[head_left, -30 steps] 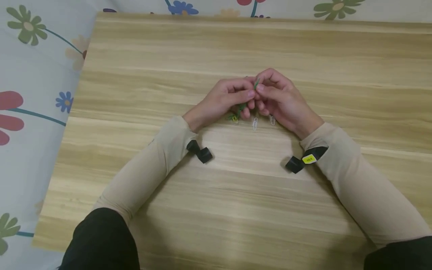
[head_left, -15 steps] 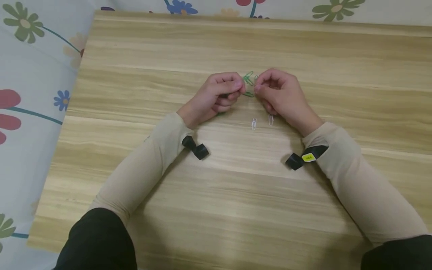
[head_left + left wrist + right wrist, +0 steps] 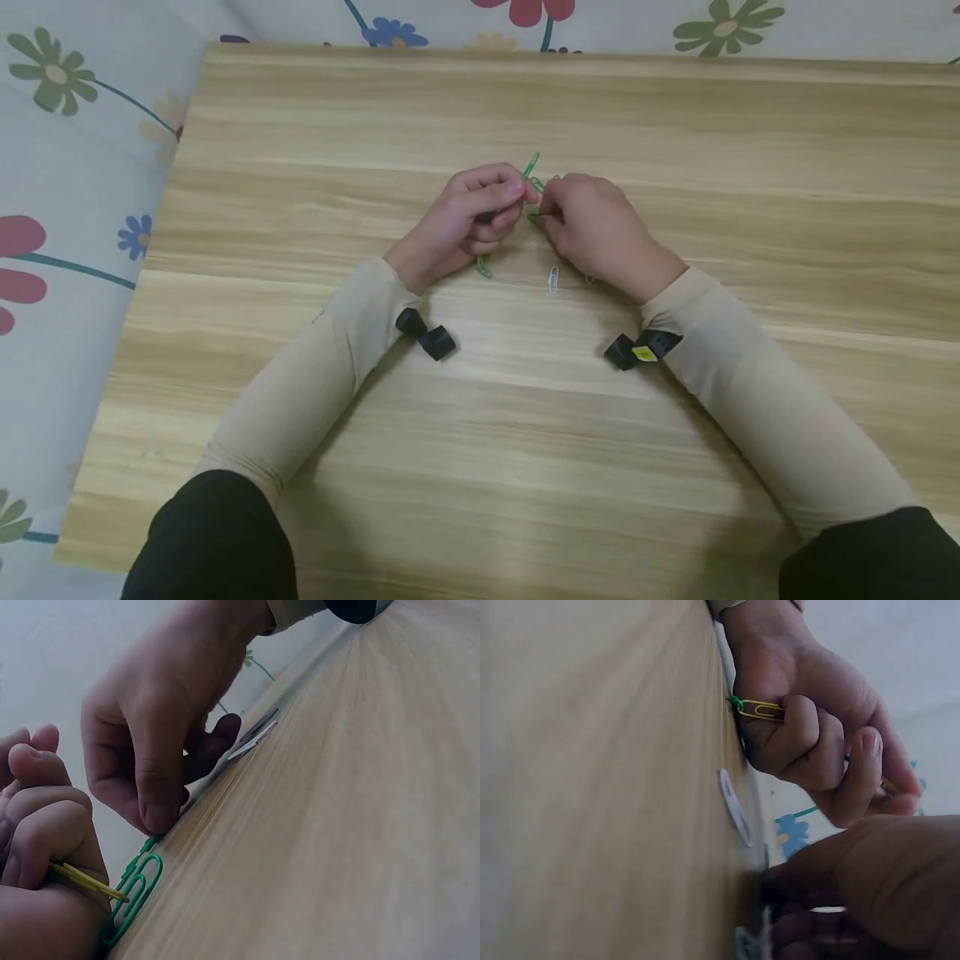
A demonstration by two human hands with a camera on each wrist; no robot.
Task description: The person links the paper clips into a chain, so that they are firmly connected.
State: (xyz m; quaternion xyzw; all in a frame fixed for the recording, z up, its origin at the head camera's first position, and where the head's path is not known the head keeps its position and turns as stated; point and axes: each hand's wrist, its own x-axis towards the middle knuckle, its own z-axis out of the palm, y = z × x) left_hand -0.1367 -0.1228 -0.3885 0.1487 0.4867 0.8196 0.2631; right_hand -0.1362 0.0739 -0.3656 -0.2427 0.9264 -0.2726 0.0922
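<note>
My left hand (image 3: 468, 208) grips a linked chain of paper clips in its curled fingers. From its lower fingers sticks a yellow paper clip (image 3: 761, 710), with a green paper clip (image 3: 142, 900) linked to it and hanging at the tabletop. Another green paper clip (image 3: 531, 164) points up past the left thumb and fingertip. Just right of it, my right hand (image 3: 596, 225) reaches down, thumb and fingers together at loose green clips (image 3: 536, 185) on the table; I cannot tell whether it pinches one. A white paper clip (image 3: 553, 280) lies in front of the right hand.
A second white paper clip (image 3: 588, 278) lies partly under the right hand. The wooden table (image 3: 480, 467) reaches a flower-print cloth (image 3: 75, 183) at the left and back. Black wrist cameras (image 3: 426, 335) sit near the tabletop below both wrists.
The right hand has turned palm down and lowered over the green clips. My left hand has drawn apart from it to the left, keeping the chain, with a green clip now upright at its fingertips.
</note>
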